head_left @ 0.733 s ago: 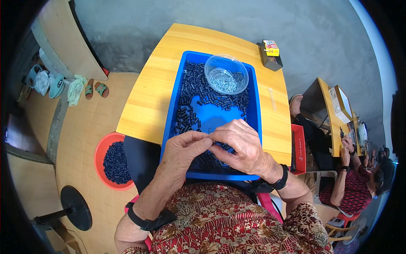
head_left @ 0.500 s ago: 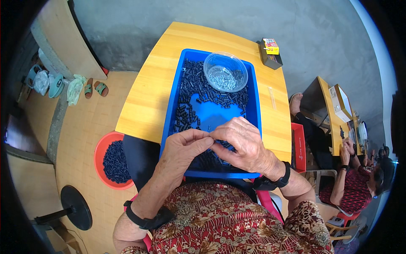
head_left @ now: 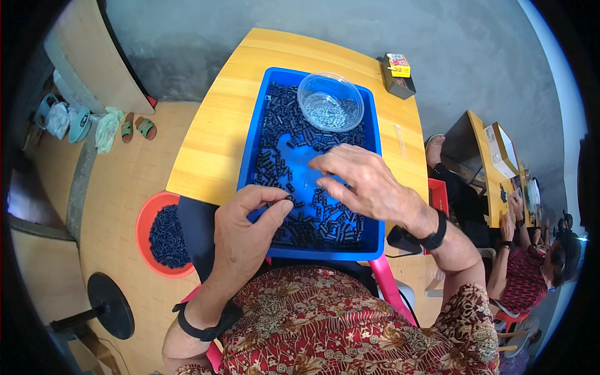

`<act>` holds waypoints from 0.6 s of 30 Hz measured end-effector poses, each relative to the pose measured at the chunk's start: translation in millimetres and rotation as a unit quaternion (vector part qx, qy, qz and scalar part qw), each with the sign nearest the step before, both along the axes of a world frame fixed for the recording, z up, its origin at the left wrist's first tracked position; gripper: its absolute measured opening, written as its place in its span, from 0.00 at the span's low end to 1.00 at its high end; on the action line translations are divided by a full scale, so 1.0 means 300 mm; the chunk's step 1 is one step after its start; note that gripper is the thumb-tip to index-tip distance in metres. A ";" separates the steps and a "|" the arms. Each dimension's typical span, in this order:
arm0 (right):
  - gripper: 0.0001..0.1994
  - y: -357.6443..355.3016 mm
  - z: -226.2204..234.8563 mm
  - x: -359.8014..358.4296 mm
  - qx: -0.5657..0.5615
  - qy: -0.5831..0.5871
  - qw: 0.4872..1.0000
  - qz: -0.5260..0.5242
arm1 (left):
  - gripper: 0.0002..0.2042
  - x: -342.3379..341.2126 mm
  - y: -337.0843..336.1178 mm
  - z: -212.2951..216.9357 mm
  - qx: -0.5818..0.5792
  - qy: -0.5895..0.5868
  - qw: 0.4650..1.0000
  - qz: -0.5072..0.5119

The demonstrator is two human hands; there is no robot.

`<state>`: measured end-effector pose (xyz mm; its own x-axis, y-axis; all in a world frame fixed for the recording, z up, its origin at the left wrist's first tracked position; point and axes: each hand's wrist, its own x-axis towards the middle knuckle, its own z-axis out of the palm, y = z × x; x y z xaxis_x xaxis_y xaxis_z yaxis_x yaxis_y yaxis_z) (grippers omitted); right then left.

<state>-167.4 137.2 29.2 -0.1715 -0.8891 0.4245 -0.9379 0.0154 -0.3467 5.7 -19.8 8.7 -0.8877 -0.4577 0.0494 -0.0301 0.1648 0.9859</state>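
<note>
My left hand (head_left: 250,215) is over the near left edge of the blue tray (head_left: 252,156), thumb and forefinger pinched on a small black tube-like piece (head_left: 289,198), of which just an end shows. Above the middle of the tray, my right hand (head_left: 365,181) has its thumb and fingers apart, and I see nothing between them. Below its fingertips lies a bare patch of blue tray floor with a few tiny shiny bits (head_left: 306,183). Many short black tubes (head_left: 275,119) cover the rest of the floor. A round clear tub (head_left: 331,103) of small silvery parts sits at the tray's far right.
The tray stands on a yellow wooden table (head_left: 209,137). A dark box with a yellow packet (head_left: 398,75) is at the far right corner. Left on the floor is a red basin (head_left: 147,234) of black pieces. Another person (head_left: 525,269) works at a table on the right.
My hands have parted from where their fingertips met. The left went down and left with the black piece; the right moved up over the tray and opened.
</note>
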 end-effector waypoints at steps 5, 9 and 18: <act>0.04 -0.054 -0.078 -0.087 0.167 -0.021 0.985 0.029 | 0.06 0.036 -0.006 -0.002 -0.015 0.027 0.999 0.028; 0.04 -0.089 -0.094 -0.085 0.220 -0.014 0.974 0.057 | 0.06 0.041 -0.011 -0.030 -0.009 0.046 0.998 0.046; 0.03 -0.095 -0.127 -0.067 0.201 0.054 0.973 0.102 | 0.06 0.038 -0.011 -0.029 -0.007 0.043 0.998 0.037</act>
<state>-187.5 108.9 -8.8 0.0515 -0.9978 0.0408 -0.9666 -0.0601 -0.2492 17.1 -23.2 0.1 -0.8435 -0.5208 0.1314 0.0428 0.1786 0.9830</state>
